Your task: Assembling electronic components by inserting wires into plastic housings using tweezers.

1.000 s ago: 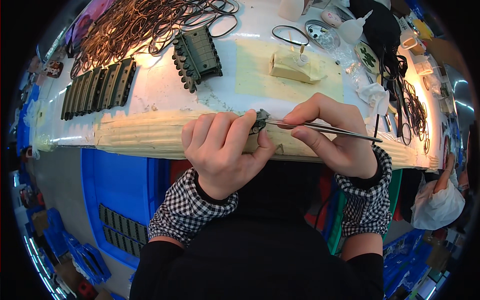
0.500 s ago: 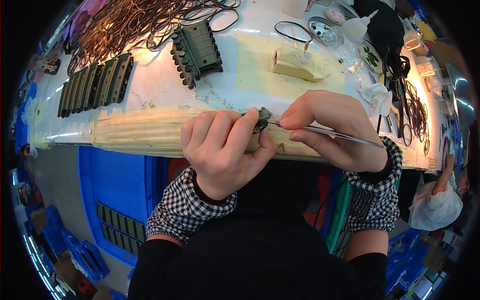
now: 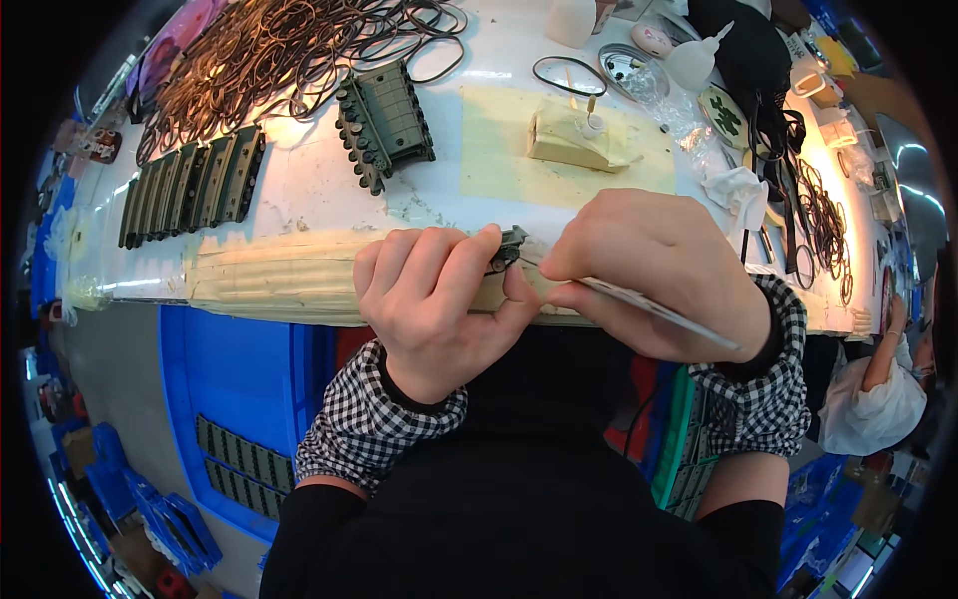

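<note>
My left hand (image 3: 429,304) is closed on a dark green moulded part (image 3: 511,245) with small round wheel shapes, held over the taped front edge of the table. Only the part's right end shows past my fingertips. Between thumb and fingers, my right hand (image 3: 659,275) pinches a slim metal tool (image 3: 664,311), perhaps tweezers. Its thin tip points at the green part; whether they touch I cannot tell. Beyond my left hand stands a stack of similar green parts (image 3: 387,125). A row of long green parts (image 3: 192,188) lies farther left.
Brown rubber bands (image 3: 269,70) are heaped at the back left. A tape-wrapped block (image 3: 574,138) with a small cup stands beyond my right hand. Below the table edge, a blue bin (image 3: 225,369) holds green strips (image 3: 239,464). Another person (image 3: 873,399) sits at far right.
My right hand and its metal tool have shifted slightly left and turned, the tool now pointing lower. The part in my left hand has tilted and moved a little left.
</note>
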{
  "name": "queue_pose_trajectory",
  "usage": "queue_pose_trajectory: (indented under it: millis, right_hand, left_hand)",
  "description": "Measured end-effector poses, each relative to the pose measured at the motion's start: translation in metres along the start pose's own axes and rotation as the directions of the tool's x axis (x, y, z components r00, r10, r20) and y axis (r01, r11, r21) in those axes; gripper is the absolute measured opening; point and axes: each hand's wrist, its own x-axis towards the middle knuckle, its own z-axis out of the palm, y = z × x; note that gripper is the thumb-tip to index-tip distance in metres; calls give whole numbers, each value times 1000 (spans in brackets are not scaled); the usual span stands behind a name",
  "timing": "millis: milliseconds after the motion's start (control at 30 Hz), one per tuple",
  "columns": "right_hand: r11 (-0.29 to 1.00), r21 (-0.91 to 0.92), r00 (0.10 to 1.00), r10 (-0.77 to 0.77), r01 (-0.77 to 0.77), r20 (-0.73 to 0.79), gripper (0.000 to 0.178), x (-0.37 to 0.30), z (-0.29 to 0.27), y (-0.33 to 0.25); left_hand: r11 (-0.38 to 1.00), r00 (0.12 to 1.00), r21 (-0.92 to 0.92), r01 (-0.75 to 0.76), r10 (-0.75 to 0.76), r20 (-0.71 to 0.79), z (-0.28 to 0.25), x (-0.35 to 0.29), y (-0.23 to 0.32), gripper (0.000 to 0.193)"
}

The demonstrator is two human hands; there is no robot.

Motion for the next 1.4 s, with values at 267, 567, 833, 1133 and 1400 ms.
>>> queue_pose_trajectory:
  millis: [267,567,833,1133,1400]
  right_hand:
    - [908,114,700,387,-404,-600,6,-19,-5,9]
    - [809,-460,851,92,-367,-516,13,2,3,51]
    - [827,-471,801,-44,-306,-598,13,6,-9,43]
    - [705,604,735,621,-372,-272,16,1,9,30]
    - [673,657,702,647,-340,-299,12,3,16,32]
  left_hand:
    - [1000,1000,-16,-14,14,24,1,22,5,27]
    - [1000,998,-9,-17,16,-53,22,46,3,24]
    - [999,999,-51,17,-19,-34,23,42,-1,27]
    - [995,1000,-102,23,-23,-1,21,43,-1,31]
    - [995,1000,-96,21,-21,1,21,43,-1,32]
